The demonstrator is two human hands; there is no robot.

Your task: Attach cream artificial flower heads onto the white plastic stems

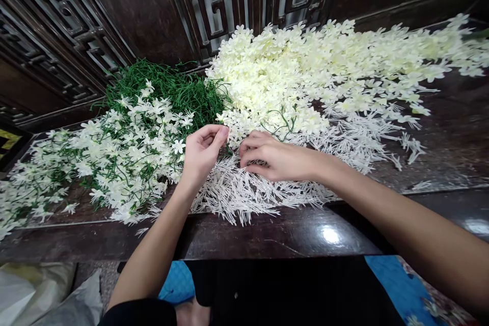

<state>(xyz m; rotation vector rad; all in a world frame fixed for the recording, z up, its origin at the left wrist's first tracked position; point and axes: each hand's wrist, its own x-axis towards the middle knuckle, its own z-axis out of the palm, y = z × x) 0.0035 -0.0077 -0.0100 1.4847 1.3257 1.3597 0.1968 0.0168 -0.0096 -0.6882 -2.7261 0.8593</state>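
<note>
My left hand (204,153) is closed in a pinch, thumb against forefinger. What lies between those fingertips is too small to make out; a bit of green stem (229,151) shows just below them. Beside it, my right hand (269,155) rests over a heap of thin white plastic stamens (237,191), its fingers curled inward and their tips partly hidden. Behind both hands spreads a large pile of loose cream-white artificial blossoms (267,76). A tangle of green plastic stems (164,86) lies behind my left hand. Left of it are white flowers joined to green stems (130,147).
Everything lies on a dark, glossy wooden bench (267,237), against a carved lattice back (214,5). More stamens (351,137) lie to the right. Pale bags (34,285) stand on the floor at lower left, and a blue mat (397,285) shows below.
</note>
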